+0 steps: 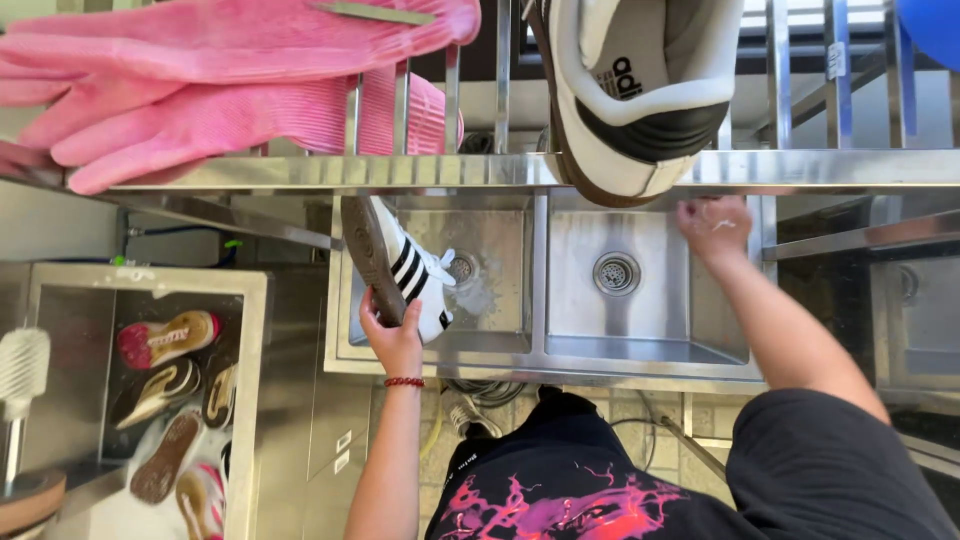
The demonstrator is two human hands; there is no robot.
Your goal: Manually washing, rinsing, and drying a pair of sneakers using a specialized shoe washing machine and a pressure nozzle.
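I cannot see my right hand's [714, 226] fingertips behind the steel shelf rail [480, 170]; the white brush [22, 372] is cut off at the left edge.

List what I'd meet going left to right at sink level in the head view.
White brush → tub of shoes → left hand holding a white sneaker with black stripes → left basin drain → right basin drain → right hand.

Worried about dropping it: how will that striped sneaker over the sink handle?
The striped sneaker, pinched at the heel by the left hand, probably feels light. Its gum sole looks fairly stiff. The sink looks splashed, so it may be slippery.
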